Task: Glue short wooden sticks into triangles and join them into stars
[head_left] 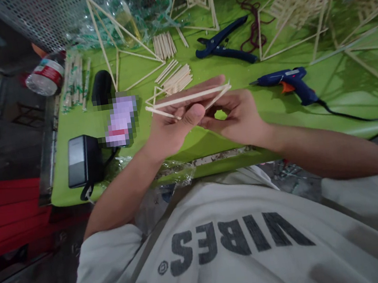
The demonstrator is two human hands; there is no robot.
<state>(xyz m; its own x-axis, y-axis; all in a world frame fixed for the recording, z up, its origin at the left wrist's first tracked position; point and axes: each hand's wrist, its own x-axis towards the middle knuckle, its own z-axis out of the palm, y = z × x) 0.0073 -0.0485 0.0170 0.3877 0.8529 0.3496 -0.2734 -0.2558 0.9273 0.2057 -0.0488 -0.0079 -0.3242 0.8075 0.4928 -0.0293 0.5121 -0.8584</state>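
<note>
Between my two hands is a triangular frame of pale wooden sticks [190,98], raised over the front of the green table. My left hand [175,127] is closed around its left part, the thumb laid across the lower side. On the right, my right hand [232,114] pinches the frame's lower sticks near the middle, its fingers curled. The fingertips partly hide the lower corner. Just behind the hands lie short cut sticks [178,79] in a loose pile, with a bundle of short sticks [164,46] farther back.
A blue glue gun [285,78] with a black cord lies to the right; a dark blue cutter [224,43] lies behind. Stick frames [299,4] crowd the back right. Leftward are a phone [122,118], a black power bank [82,160], wrapped chopsticks [76,80] and a bottle [46,76].
</note>
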